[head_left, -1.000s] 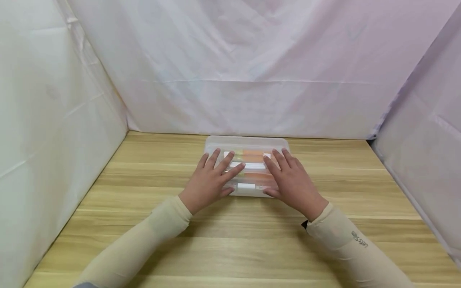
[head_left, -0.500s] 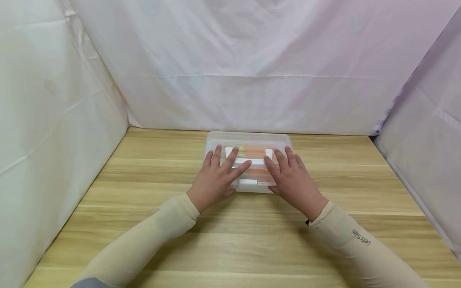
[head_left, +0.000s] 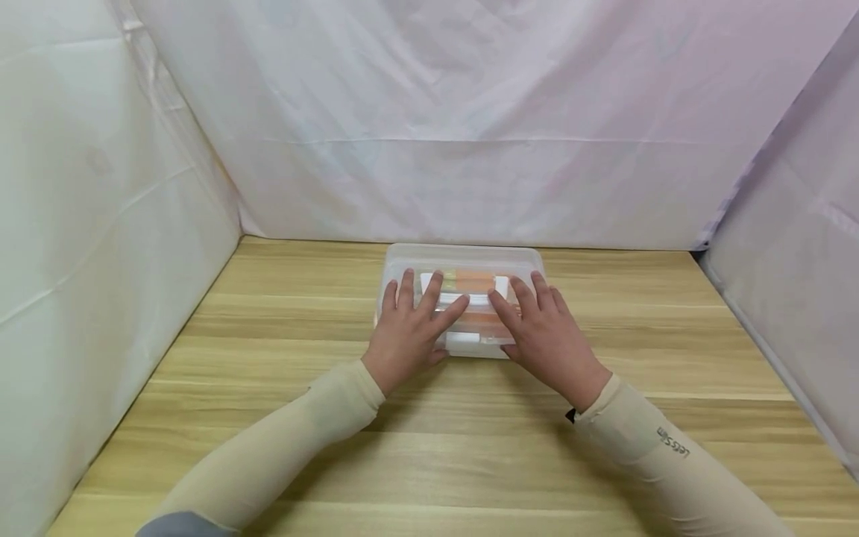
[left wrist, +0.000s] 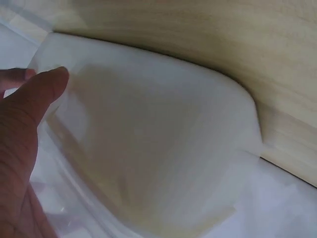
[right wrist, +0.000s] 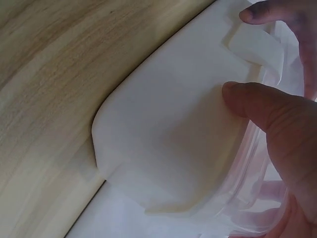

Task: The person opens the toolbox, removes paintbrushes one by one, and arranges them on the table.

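Observation:
A translucent plastic storage box [head_left: 463, 255] sits at the back of the table, with a white handle [head_left: 479, 300] on its lid and a white latch [head_left: 463, 338] at the front. Orange and yellowish colours show through the lid. My left hand [head_left: 405, 335] lies over the lid's left part, fingers spread and nearly straight. Over the right part rests my right hand [head_left: 552, 339], its fingers also extended. Both thumbs touch the frosted front wall [right wrist: 163, 114]. In the right wrist view, the left thumb [right wrist: 260, 12] is beyond the latch.
The box stands on a wood-grain table [head_left: 456, 462] close to the white cloth at the back [head_left: 456, 186]. More white cloth hangs along the left side [head_left: 87, 224] and right side [head_left: 798, 209].
My left hand has shifted slightly right across the lid. The right hand stays on its side, with its thumb now mostly tucked out of sight. The head view has tilted a little.

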### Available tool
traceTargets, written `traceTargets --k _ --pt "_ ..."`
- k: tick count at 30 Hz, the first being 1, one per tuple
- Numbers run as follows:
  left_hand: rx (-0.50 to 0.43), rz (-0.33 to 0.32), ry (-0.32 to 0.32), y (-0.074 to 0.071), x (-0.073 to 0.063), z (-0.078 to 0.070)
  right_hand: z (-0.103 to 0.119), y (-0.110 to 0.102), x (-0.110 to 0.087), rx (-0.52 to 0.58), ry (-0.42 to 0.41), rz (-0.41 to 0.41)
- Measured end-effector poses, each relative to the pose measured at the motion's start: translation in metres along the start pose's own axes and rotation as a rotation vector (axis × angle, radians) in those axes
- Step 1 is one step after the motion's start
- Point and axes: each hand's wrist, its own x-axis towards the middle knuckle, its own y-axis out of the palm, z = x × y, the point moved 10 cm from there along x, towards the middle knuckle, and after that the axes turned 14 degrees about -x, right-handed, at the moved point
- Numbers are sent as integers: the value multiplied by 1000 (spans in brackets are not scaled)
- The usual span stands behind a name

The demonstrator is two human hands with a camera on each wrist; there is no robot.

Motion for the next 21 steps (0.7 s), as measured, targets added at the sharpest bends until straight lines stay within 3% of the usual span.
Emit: traceTargets --k 7,14,21 --pt "43 -61 -6 -2 1 -3 0 0 0 17 21 20" --pt "98 -52 -39 2 3 -7 0 2 -1 6 25 28" --pt "97 -86 -53 -1 2 -10 2 0 -2 15 31 26"
